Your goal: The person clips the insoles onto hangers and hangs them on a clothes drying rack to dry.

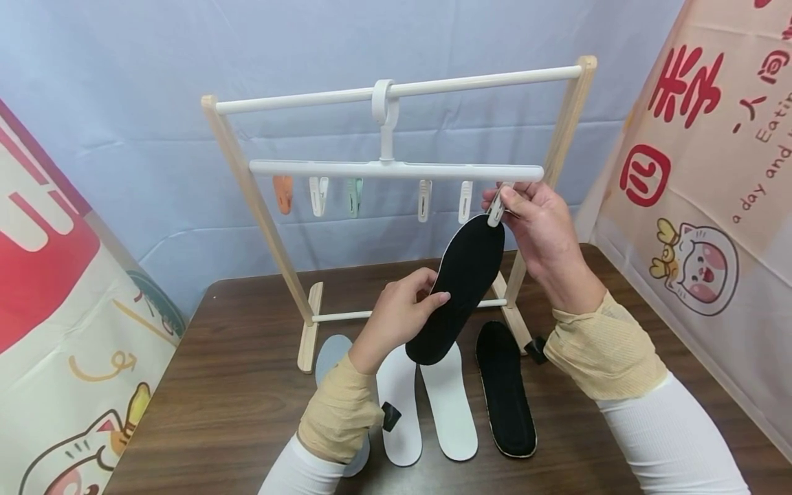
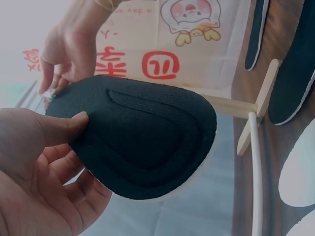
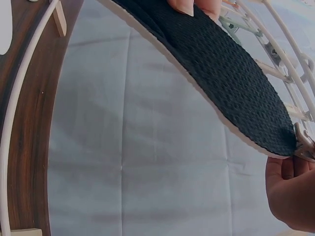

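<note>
While the left hand gripped the lower part of a black insole between thumb and curled fingers, the right hand pinched the white clip at the insole's top end, holding it in the air just under the right end of the white clip hanger. Beneath it, near the middle of the bench, two white insoles, another black insole and a grey one lay flat by the wooden rack.
</note>
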`<state>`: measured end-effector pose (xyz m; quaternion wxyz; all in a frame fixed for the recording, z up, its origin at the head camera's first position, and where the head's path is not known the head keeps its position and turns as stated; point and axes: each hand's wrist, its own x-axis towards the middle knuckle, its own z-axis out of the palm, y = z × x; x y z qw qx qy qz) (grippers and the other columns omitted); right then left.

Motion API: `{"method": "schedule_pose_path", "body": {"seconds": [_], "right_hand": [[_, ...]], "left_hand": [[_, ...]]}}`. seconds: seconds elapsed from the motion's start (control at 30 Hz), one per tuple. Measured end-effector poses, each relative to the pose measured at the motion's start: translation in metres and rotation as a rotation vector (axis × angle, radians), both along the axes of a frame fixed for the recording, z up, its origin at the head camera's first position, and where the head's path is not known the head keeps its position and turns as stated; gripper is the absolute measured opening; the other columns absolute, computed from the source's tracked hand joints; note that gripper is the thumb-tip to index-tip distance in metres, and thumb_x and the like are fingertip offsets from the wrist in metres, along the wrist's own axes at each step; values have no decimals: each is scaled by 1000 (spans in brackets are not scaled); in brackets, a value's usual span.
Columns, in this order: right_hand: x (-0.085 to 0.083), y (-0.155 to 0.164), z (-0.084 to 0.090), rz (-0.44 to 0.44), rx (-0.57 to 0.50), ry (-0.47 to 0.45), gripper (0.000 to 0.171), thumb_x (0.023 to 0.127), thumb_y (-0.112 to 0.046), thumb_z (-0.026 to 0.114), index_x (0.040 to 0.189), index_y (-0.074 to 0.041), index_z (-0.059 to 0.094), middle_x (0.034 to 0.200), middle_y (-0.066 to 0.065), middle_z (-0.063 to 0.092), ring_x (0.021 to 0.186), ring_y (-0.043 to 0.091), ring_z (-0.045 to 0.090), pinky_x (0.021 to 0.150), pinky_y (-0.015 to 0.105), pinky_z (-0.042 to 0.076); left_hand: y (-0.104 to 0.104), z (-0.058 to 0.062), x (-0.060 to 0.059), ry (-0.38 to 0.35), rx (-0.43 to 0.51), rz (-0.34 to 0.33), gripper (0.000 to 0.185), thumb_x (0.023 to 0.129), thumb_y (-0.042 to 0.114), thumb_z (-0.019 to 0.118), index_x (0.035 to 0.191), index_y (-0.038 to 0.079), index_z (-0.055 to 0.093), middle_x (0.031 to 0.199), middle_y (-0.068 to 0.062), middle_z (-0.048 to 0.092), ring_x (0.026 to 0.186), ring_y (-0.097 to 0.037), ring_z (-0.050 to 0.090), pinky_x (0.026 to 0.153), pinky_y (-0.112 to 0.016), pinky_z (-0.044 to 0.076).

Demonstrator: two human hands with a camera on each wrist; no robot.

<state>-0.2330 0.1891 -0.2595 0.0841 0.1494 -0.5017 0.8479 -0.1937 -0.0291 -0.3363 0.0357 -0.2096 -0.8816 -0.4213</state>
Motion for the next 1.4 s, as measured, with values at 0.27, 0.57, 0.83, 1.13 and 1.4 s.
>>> {"method": "schedule_pose_path", "body": {"seconds": [0.27, 0.57, 0.83, 1.13, 1.4], "right_hand": [[0, 0, 0, 2, -3, -9, 5, 99, -5, 62, 103, -3, 60, 86, 6, 75, 90, 17, 71, 91, 27, 45], [-1, -1, -1, 14, -27, 7, 4, 99, -3, 62, 102, -2, 59, 85, 7, 75, 89, 19, 71, 90, 26, 47], [-2, 0, -2, 4, -12, 11, 5, 99, -5, 62, 102, -2, 59, 86, 7, 75, 90, 18, 71, 86, 24, 48], [-2, 0, -3, -3, 15, 25, 8, 99, -6, 63, 105, -2, 60, 86, 7, 75, 88, 17, 71, 85, 25, 49], [-1, 0, -4, -10, 45, 25, 9, 99, -8, 63, 105, -2, 60, 87, 6, 75, 90, 17, 70, 85, 25, 48]], "left_hand": [[4, 3, -1, 4, 2, 6, 18, 98, 24, 69, 112, 14, 66, 91, 3, 69, 80, -14, 62, 76, -32, 48], [8, 4, -1, -29, 11, 18, 21, 98, 26, 69, 116, 15, 66, 92, 3, 69, 83, -14, 63, 77, -32, 50], [9, 4, -2, -29, 11, 26, 23, 98, 26, 69, 117, 14, 66, 94, 3, 69, 83, -14, 62, 77, -32, 50], [12, 1, -2, -40, 24, 24, 24, 98, 26, 69, 118, 14, 65, 91, 3, 68, 81, -14, 61, 76, -32, 50], [15, -2, -3, -42, 18, 7, 23, 99, 27, 68, 117, 13, 65, 89, 3, 67, 80, -14, 60, 76, -31, 49]]}}
